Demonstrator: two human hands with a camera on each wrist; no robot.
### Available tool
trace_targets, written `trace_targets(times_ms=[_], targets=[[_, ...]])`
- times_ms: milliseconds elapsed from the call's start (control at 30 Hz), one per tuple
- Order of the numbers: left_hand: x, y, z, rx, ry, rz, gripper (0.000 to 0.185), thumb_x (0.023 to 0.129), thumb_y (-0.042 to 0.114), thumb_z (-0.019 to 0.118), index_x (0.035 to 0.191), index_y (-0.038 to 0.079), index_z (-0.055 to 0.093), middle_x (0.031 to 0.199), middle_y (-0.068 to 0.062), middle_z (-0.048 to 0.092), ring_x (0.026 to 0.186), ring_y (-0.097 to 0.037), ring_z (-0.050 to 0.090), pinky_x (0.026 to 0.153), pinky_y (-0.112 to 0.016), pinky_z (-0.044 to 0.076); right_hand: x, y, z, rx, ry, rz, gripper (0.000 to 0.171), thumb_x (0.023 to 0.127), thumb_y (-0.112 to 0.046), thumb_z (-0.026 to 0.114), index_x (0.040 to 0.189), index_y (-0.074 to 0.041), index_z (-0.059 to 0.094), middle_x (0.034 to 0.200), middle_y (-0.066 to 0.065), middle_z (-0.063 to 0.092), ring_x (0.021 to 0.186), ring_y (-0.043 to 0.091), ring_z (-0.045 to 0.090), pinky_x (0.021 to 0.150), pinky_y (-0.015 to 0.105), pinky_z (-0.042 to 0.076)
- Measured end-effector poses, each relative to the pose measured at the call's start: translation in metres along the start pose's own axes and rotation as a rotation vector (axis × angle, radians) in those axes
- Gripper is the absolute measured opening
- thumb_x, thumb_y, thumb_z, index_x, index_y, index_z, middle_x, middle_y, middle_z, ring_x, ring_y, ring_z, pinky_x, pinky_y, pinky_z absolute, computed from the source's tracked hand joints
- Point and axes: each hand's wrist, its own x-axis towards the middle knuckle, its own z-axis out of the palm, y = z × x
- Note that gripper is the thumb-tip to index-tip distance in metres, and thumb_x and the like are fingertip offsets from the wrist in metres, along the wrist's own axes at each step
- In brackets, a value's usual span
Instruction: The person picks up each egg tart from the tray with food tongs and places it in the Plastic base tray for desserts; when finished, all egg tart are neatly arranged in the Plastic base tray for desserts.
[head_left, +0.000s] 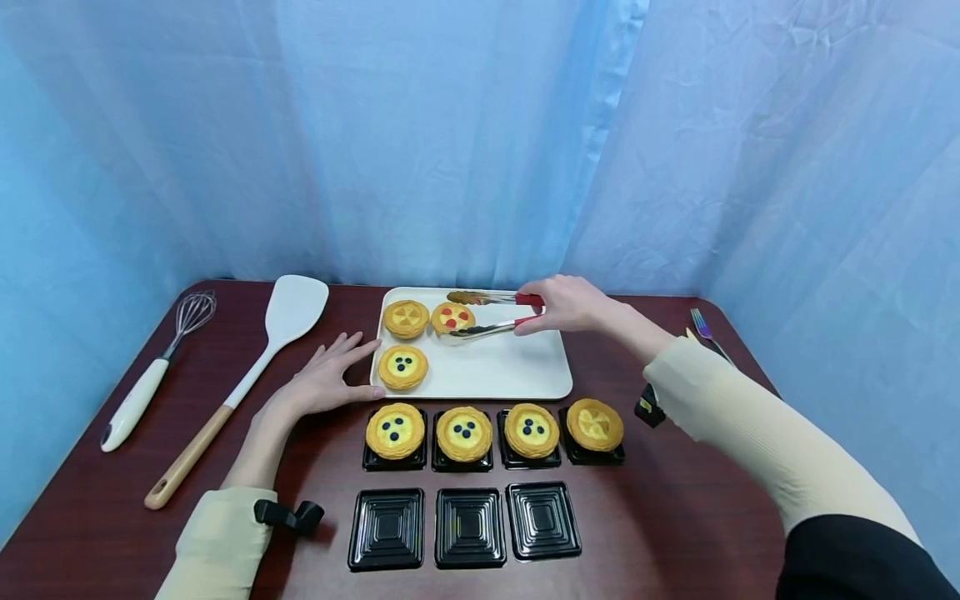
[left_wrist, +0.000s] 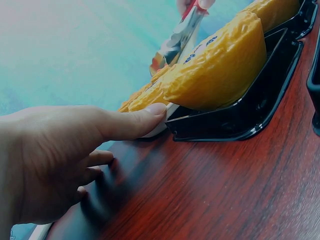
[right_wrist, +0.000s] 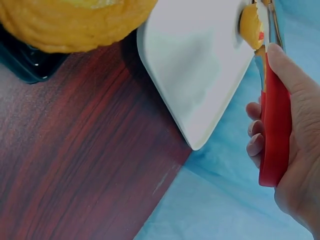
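Now, red-dotted tart (head_left: 452, 317) at the back of white tray (head_left: 517, 367), caught between two metal tongs (head_left: 491, 312) arms, so no fingers on the food. Right hand (head_left: 567, 304) squeezing red handles; left hand (head_left: 327, 380) flat, fingers straight, steadying tray edge. Filled black cups (head_left: 396, 454) near on the worktop (head_left: 675, 483).

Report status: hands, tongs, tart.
Right hand grips red-handled tongs, open around the red-dotted tart. Left hand flat at the white tray edge. Nothing blocking.
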Motion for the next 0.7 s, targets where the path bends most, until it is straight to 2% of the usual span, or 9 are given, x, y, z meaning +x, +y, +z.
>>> trace_targets(times_ms=[133,300,700], targets=[[-0.0004,-0.0005,-0.0002,-0.002,0.002,0.004,0.092,0.090,0.054,0.075,0.162,0.015,0.034,0.170,-0.027,0.018,0.160,-0.048,0.007,0.128,-0.068,0.003,0.0017,-0.0002,0.0010,-0.013,-0.003,0.002,0.056,0.087,-0.060,0.075,0.120,-0.015,0.068,0.087,0.000,0.064,0.071,0.017,0.056,0.060,0.031,0.041],[-0.0004,-0.0005,-0.0004,-0.001,0.004,0.003,0.092,0.090,0.054,0.075,0.162,0.015,0.034,0.170,-0.027,0.019,0.160,-0.048,0.007,0.128,-0.068,0.004,0.0030,-0.0020,0.0012,-0.023,-0.014,0.015,0.056,0.088,-0.059,0.074,0.118,-0.012,0.068,0.085,0.002,0.064,0.069,0.018,0.055,0.058,0.031,0.040],[-0.0014,-0.0011,-0.0017,0.001,0.001,-0.011,0.092,0.089,0.054,0.075,0.162,0.015,0.034,0.170,-0.027,0.019,0.160,-0.047,0.007,0.128,-0.068,0.004,0.0065,-0.0063,-0.0004,-0.030,-0.030,0.008,0.053,0.091,-0.054,0.073,0.123,-0.012,0.067,0.090,0.003,0.066,0.072,0.019,0.058,0.060,0.031,0.042]])
